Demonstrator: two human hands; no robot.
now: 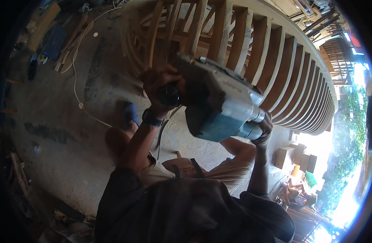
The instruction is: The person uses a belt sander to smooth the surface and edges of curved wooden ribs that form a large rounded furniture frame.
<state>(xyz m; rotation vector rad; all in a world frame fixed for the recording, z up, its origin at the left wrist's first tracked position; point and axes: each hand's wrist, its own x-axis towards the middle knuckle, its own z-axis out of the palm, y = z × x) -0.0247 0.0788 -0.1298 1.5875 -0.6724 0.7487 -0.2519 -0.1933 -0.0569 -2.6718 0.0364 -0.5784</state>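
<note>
In front of my body I hold up a large teal and silver belt sander (222,101), tilted and off the floor. My left hand (157,83), with a dark watch on its wrist, is closed round the black knob at its left end. My right hand (265,130) wraps the teal grip at its right end. Just beyond the sander stands a long, curved wooden frame (271,69) with many evenly spaced ribs. The sander covers part of its near side, and whether the two touch I cannot tell.
A pale cord (74,60) runs over the concrete floor (60,109) on the left. Wood pieces (74,42) lie at the far left. Wooden blocks (293,156) stand to the right, near another person (299,196) low down by the bright opening.
</note>
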